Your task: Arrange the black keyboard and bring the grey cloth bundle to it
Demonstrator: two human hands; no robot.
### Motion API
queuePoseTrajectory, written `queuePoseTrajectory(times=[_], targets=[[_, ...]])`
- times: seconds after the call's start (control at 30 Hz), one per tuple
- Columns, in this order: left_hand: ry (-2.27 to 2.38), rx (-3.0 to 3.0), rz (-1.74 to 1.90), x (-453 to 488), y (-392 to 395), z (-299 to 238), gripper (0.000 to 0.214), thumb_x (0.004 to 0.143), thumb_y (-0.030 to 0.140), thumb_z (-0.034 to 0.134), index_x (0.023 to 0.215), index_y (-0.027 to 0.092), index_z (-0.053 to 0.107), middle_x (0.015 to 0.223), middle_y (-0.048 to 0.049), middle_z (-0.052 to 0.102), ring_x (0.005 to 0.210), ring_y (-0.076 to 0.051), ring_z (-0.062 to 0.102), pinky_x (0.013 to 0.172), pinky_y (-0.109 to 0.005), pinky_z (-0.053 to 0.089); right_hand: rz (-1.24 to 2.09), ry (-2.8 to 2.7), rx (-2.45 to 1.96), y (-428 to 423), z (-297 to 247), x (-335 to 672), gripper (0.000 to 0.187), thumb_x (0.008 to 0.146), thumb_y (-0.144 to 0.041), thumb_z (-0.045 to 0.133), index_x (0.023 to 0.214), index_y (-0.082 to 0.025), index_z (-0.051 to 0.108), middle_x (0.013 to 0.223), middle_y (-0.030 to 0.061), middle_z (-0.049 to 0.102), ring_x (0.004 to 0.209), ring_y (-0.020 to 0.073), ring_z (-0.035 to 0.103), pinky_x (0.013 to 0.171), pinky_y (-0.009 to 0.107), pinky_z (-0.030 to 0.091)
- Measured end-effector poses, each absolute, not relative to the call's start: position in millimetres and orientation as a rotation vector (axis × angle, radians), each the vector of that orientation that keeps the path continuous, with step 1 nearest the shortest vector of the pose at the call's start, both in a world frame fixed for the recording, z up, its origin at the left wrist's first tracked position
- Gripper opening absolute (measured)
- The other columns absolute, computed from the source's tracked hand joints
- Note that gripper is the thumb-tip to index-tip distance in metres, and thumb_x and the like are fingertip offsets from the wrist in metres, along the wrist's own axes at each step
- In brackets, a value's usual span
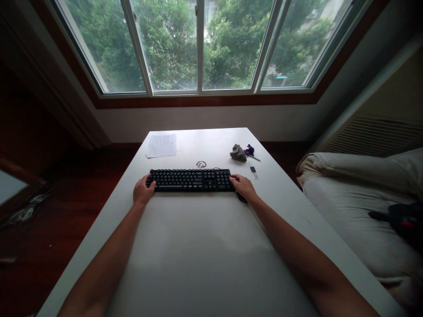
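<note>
A black keyboard (191,180) lies across the white table, its long side facing me. At its left end my left hand (143,190) is closed on the edge, thumb on top near the keys. My right hand (243,186) grips the right end, with thumb and fingers at the number pad side. Part of a black cable (241,198) shows just below my right hand. Just behind the keyboard lies a small round item (201,164) with a dark rim.
On the white table (185,255) are a paper sheet (161,145) at back left, a crumpled grey cloth (238,152), a purple item (249,150) with a stick, and a small black tag-like piece (253,169). A sofa (337,211) stands right; windows (198,48) are ahead.
</note>
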State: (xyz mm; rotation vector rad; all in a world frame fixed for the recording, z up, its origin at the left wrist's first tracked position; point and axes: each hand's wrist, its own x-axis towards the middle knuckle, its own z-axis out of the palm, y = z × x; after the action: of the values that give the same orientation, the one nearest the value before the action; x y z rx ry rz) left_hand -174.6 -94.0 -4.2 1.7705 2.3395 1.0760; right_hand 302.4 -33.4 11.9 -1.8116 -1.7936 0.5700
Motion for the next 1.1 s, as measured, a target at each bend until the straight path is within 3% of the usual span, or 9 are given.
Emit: queuePoseTrajectory(times=[0.37,0.73,0.93,1.1], targets=[[2.030,2.251,0.757,-128.7,-92.5,-7.6,0.071,0.083,0.042,0.068,0.150,0.028,0.047,0.145,-0.0122,0.051,0.130,-0.033,0.050,0.113,-0.047,0.039,0.312,-1.658,-1.907,-9.3,13.9,347.1,0.034,0.095,-0.041,0.053,0.115,-0.024,0.073,0.110,0.0080,0.075,0.100,0.0248,0.068,0.088,0.034,0.049],[2.014,2.204,0.850,-106.5,-65.9,-10.4,0.065,0.085,0.042,0.067,0.147,0.026,0.053,0.144,-0.0138,0.053,0.128,-0.034,0.052,0.112,-0.049,0.040,0.148,-1.580,-1.955,-3.2,8.3,352.8,0.033,0.096,-0.041,0.050,0.112,-0.022,0.072,0.108,0.0104,0.074,0.097,0.0243,0.067,0.087,0.034,0.049],[2.081,1.862,1.110,-120.0,-54.9,-10.6,0.047,0.087,0.042,0.061,0.128,0.021,0.067,0.132,-0.0122,0.064,0.126,-0.027,0.055,0.114,-0.043,0.039,0.374,-1.531,-1.907,-7.7,9.2,336.9,0.029,0.093,-0.043,0.054,0.109,-0.025,0.071,0.105,0.0062,0.075,0.095,0.0235,0.068,0.085,0.033,0.049],[2.171,1.297,1.279,-161.7,-47.7,-1.5,0.040,0.088,0.047,0.053,0.113,0.023,0.072,0.112,-0.0066,0.073,0.109,-0.025,0.064,0.100,-0.040,0.050,0.573,-1.549,-1.724,-11.4,13.0,288.7,0.026,0.091,-0.043,0.059,0.103,-0.025,0.072,0.104,0.0035,0.075,0.096,0.0212,0.068,0.087,0.032,0.049]])
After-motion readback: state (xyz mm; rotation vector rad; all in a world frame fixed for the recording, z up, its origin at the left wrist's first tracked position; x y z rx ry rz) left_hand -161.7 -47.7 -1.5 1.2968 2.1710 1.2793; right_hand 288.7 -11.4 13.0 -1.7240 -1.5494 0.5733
